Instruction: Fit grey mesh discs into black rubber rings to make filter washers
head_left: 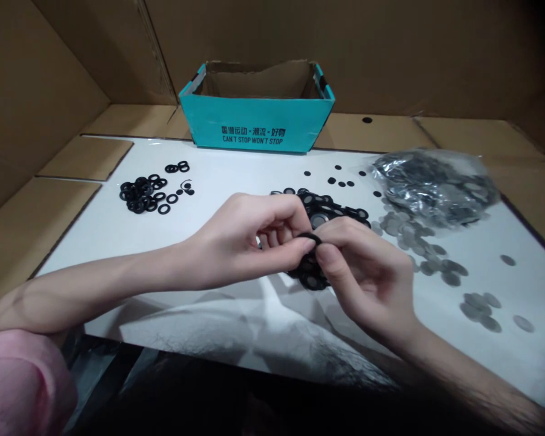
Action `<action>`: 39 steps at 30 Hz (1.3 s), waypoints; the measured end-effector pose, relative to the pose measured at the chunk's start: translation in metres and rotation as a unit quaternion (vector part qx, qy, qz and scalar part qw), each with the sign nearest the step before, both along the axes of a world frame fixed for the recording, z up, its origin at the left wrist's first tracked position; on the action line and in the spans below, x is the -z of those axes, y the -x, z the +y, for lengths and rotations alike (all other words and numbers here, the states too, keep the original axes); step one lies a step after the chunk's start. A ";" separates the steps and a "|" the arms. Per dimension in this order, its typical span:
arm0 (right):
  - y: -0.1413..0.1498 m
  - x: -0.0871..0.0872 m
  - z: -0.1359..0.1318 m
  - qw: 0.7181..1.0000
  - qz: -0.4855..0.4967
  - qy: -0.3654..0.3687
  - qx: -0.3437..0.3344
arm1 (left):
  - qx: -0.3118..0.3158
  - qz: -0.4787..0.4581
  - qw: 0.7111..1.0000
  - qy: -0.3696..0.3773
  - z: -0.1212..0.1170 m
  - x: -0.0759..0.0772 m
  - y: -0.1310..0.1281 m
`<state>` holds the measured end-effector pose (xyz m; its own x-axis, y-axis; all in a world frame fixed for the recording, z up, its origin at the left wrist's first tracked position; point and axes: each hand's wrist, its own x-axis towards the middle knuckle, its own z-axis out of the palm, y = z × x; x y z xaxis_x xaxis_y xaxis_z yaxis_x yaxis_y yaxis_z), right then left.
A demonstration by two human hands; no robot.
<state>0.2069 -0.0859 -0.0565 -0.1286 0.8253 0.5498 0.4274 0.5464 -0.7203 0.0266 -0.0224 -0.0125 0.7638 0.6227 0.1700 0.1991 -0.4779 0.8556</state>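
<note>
Between my two hands, above the middle of the table, is a black rubber ring (pixel 309 237). My left hand (pixel 258 233) pinches its left side between thumb and forefinger. On the other side, the thumb and fingers of my right hand (pixel 367 260) close on it. Whether a disc sits inside the ring I cannot tell. Beneath and behind the hands lies a pile of black rings with grey discs in them (pixel 340 212), partly hidden by my fingers. Loose grey translucent discs (pixel 418 242) are scattered to the right of my right hand.
Loose black rings (pixel 140 194) are heaped at the left on the white tabletop (pixel 227 172). A turquoise box (pixel 257 121) stands at the back. At the right lies a clear plastic bag of discs (pixel 436 184). Small black discs (pixel 341 183) dot the table behind the pile. Cardboard walls (pixel 390 54) surround it.
</note>
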 end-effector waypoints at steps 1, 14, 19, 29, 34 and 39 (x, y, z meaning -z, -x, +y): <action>0.001 0.000 0.000 1.000 0.001 0.000 0.004 | 0.003 0.002 1.000 0.001 0.000 0.000 0.000; -0.001 0.009 -0.001 0.987 0.109 0.111 -0.042 | 0.058 0.001 0.989 0.133 0.009 -0.004 0.000; -0.004 0.017 0.001 0.956 0.195 0.197 -0.098 | 0.025 -0.029 0.999 0.038 0.007 -0.003 -0.001; -0.003 0.001 0.002 0.999 -0.016 0.019 -0.036 | 0.018 0.000 0.999 -0.029 0.005 0.001 0.001; -0.004 -0.002 0.004 0.999 -0.041 -0.018 -0.022 | 0.038 0.013 0.999 0.005 0.005 0.001 0.000; -0.001 0.001 0.002 1.000 -0.013 -0.019 -0.020 | 0.074 0.046 0.993 0.084 0.011 -0.003 0.001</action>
